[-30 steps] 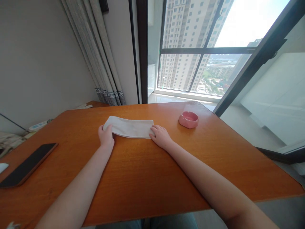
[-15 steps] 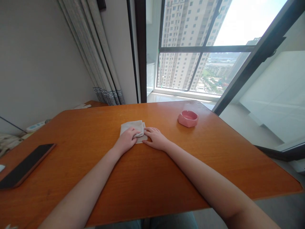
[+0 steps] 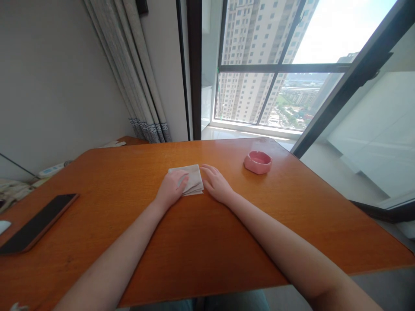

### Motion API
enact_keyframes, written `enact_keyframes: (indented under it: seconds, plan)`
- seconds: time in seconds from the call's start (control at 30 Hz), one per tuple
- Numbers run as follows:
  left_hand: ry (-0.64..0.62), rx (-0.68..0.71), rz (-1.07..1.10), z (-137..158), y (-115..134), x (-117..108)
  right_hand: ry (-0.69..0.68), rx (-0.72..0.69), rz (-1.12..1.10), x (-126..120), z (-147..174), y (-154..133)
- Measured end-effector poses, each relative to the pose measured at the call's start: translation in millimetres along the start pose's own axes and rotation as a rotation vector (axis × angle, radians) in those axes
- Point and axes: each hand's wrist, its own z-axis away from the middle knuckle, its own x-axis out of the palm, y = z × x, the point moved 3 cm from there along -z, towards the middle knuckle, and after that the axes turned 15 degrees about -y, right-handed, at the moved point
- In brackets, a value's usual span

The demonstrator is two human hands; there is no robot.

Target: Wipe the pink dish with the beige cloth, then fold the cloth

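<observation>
A folded whitish cloth (image 3: 193, 178) lies flat on the wooden table (image 3: 201, 242), its layers showing along the near right edge. My left hand (image 3: 171, 186) rests on the cloth's left part with the fingers laid flat across it, covering that side. Just beyond the cloth's right edge is my right hand (image 3: 216, 183), palm down with fingers stretched out and nothing in it. Its fingertips are very close to the cloth; whether they touch it I cannot tell.
To the right stands a pink ashtray (image 3: 258, 162). A dark flat pad (image 3: 40, 222) with a brown edge lies at the left, beside a white object (image 3: 4, 226) cut off by the frame. Behind the table are a grey curtain (image 3: 142, 86) and a window.
The cloth's upper part now lies folded over toward the right, making a neater rectangle. My right hand has moved slightly right, off the cloth; my left fingers have flattened on it.
</observation>
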Motion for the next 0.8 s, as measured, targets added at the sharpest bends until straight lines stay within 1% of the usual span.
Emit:
enact_keyframes:
  seconds: [0.03, 0.1, 0.17, 0.23, 0.3, 0.37, 0.43, 0.53, 0.6, 0.73, 0.8]
  plan:
    - [0.017, -0.049, -0.021, -1, -7, 0, -0.015, -0.035, 0.02, 0, 1, -5]
    - [-0.01, -0.19, -0.052, -3, -25, 4, -0.134, -0.119, 0.063, 7, 3, -18]
    - [-0.044, -0.316, -0.044, -5, -44, 8, -0.245, -0.141, 0.094, 14, 4, -29]
    - [-0.04, -0.365, -0.014, -6, -60, 8, -0.281, -0.076, 0.114, 17, 4, -36]
    - [-0.054, -0.382, -0.014, -6, -69, 7, -0.277, 0.026, 0.14, 14, 7, -38]
    - [-0.107, -0.39, -0.066, -6, -73, 8, -0.276, 0.106, 0.185, 8, 15, -36]
    - [-0.15, -0.36, -0.139, -6, -70, 10, -0.271, 0.164, 0.229, -1, 31, -31]
    - [-0.161, -0.288, -0.199, -7, -61, 14, -0.248, 0.26, 0.236, -18, 66, -14]
    - [-0.159, -0.267, -0.194, -6, -57, 15, -0.219, 0.331, 0.211, -31, 97, 4]
    - [-0.173, -0.264, -0.181, -6, -56, 13, -0.132, 0.397, 0.171, -57, 164, 54]
    - [-0.186, -0.271, -0.188, -6, -55, 12, -0.115, 0.425, 0.181, -69, 195, 83]
